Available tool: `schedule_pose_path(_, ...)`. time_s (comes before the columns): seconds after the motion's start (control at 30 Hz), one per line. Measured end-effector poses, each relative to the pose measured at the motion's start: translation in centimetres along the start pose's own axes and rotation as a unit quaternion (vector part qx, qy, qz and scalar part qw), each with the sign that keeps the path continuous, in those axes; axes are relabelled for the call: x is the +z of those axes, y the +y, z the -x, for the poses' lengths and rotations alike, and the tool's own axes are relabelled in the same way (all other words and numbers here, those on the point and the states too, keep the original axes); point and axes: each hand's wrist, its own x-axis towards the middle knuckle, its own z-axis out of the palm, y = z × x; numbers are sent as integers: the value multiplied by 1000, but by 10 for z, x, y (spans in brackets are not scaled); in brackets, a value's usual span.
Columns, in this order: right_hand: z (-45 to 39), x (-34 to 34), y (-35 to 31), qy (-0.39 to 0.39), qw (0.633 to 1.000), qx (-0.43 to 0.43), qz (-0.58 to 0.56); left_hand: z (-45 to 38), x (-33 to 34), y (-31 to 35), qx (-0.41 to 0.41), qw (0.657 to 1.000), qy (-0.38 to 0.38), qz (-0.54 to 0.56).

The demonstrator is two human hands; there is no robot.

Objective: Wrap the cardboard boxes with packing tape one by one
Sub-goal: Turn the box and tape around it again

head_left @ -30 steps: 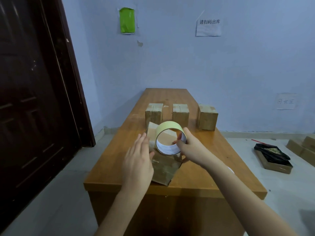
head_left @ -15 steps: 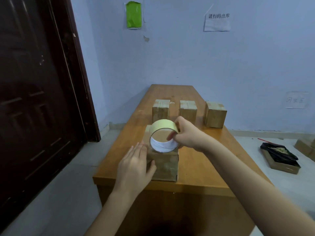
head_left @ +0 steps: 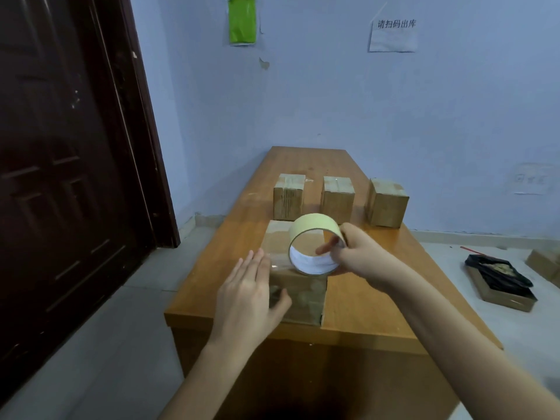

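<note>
**Tape roll on near box, left palm flat on its side**

Your right hand [head_left: 362, 256] comes in from 4 o'clock, forearm running long across the lower right. It grips the tape roll [head_left: 315, 242]: thumb hooked inside the core, the other fingers curled over the outer right rim. The roll stands on edge, open side facing you, touching the top of the near box [head_left: 298, 294].

Your left hand [head_left: 250, 297] comes up from 6 o'clock, wrist nearly straight. Fingers are extended and held together, pointing to 12 o'clock, and the palm lies flat against the left side of the near box. The thumb spreads to 3 o'clock across the front face. It holds nothing, only presses.

The near box sits at the front edge of the bench [head_left: 360, 301], with a glossy clear film visible over its top and front. Whether a strip runs from roll to box I cannot tell.

At 12 o'clock from it, three more boxes stand in a row, apart from each other: left box [head_left: 288, 196], middle box [head_left: 338, 199], right box [head_left: 386, 201].

Off the bench: dark door [head_left: 69, 177] at 9 o'clock, green paper [head_left: 241, 20] and a white notice [head_left: 393, 34] on the wall, and an open tray [head_left: 500, 281] on the floor at 3 o'clock.
</note>
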Motion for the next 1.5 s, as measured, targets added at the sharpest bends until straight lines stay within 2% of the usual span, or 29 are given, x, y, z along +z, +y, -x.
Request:
schedule_pose_path(0.1, 7, -17, 7, 9, 998, 18, -51, 1, -1, 0, 5, 1000, -5, 0)
schedule_pose_path(0.2, 15, -16, 16, 50, 995, 17, -81, -2, -1, 4, -8, 1000, -19, 10)
schedule_pose_path(0.3, 16, -6, 20, 35, 996, 27, -81, -12, -5, 3, -81, 987, -26, 133)
schedule_pose_path(0.33, 17, -2, 21, 22, 996, 32, -84, -16, -9, 3, -126, 969, -29, 208)
schedule_pose_path(0.4, 18, 5, 24, 23, 993, 45, -107, -20, -13, 2, -169, 943, -10, 286)
schedule_pose_path(0.47, 18, 9, 26, 42, 989, 55, -127, -19, -14, 7, -128, 962, 41, 239)
schedule_pose_path(0.57, 16, 7, 25, 52, 988, 59, -133, -9, -5, 22, 3, 996, 27, 90)
schedule_pose_path(0.63, 17, 4, 25, 49, 989, 58, -128, -6, 1, 28, 30, 999, -5, 29)
schedule_pose_path(0.73, 16, -4, 23, 18, 991, 57, -119, -5, 6, 23, 62, 998, 23, 20)
schedule_pose_path(0.87, 13, -10, 20, -34, 994, 58, -86, -5, 7, 16, 75, 996, 42, 26)
schedule_pose_path(1.07, 33, -47, 48, 14, 998, 65, 18, -7, 4, 18, 75, 996, 27, 27)
schedule_pose_path(1.17, 39, -42, 62, 24, 997, 67, 21, -13, 3, 18, 75, 997, 17, 25)
schedule_pose_path(1.3, 30, -32, 64, 88, 994, 27, 55, -18, -2, 18, 60, 998, 8, 24)
schedule_pose_path(1.5, 36, -24, 63, 65, 996, -66, -2, -28, -5, 24, 98, 993, -38, -44)
